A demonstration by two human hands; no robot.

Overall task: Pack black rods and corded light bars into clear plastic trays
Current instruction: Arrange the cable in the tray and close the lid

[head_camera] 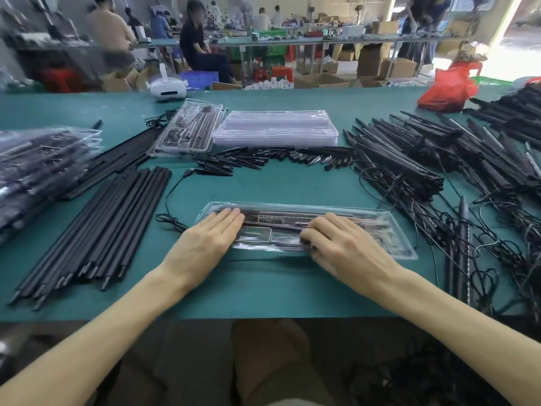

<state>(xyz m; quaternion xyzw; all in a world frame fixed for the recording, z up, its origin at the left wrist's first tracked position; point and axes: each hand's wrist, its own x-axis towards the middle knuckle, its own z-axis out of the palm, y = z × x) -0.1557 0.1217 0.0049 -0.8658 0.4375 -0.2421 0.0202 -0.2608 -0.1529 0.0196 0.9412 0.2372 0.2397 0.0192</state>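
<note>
Tray (393,234): clear, glossy, oblong moulded plastic

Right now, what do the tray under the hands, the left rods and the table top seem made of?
Tray: thin clear plastic, glossy; contents show through, rim glints. Rods: matte black, slim with narrowed tips; metal or plastic, can't tell. Table top: teal mat, dull, no glare; possibly rubber or felt.

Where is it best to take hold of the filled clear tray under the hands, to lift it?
Probably at its two short ends, one hand coming from each side. The tray is long, thin and lies crosswise on the table, so held in the middle it might bend. The left hand and right hand rest on top.
</note>
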